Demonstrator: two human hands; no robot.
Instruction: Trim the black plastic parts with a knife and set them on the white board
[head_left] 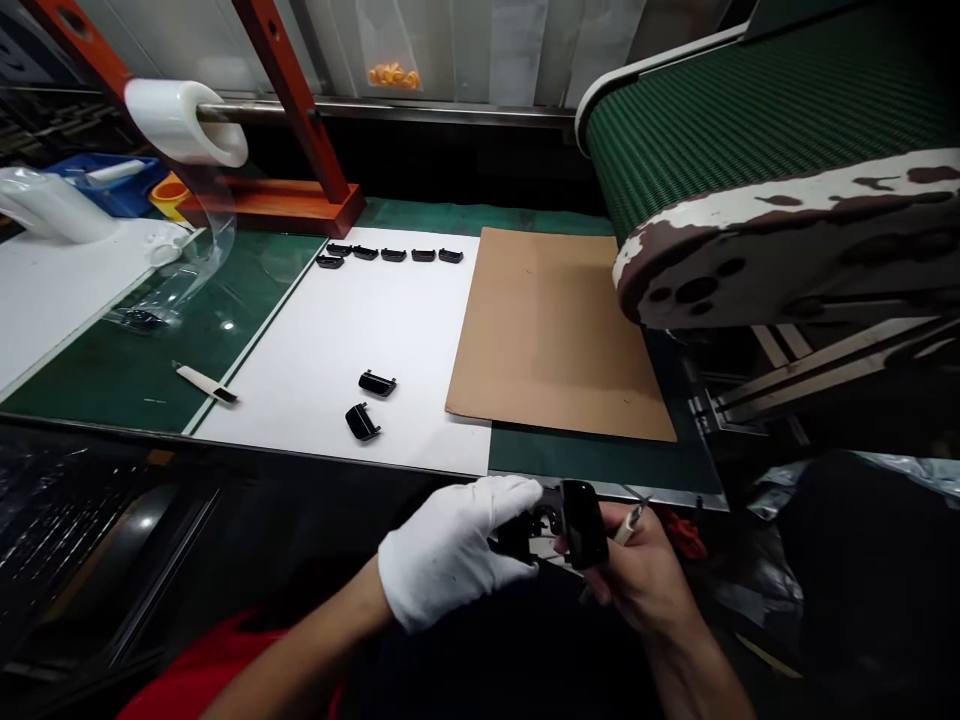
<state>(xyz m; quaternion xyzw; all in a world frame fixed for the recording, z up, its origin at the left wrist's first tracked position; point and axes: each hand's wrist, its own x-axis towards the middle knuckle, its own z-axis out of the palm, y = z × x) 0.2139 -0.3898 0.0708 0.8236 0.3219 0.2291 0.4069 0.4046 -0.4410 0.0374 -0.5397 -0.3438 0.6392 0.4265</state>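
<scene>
Two hands hold a black plastic part (581, 522), long axis upright. Gloved left hand (450, 550) clenches it; bare right hand (645, 575) pinches a pale-handled knife (628, 525).

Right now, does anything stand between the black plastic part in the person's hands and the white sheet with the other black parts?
Nothing visible does: only the dark front edge of the bench lies between the black plastic part, held by the gloved left hand and bare right hand, and the white sheet.
</scene>
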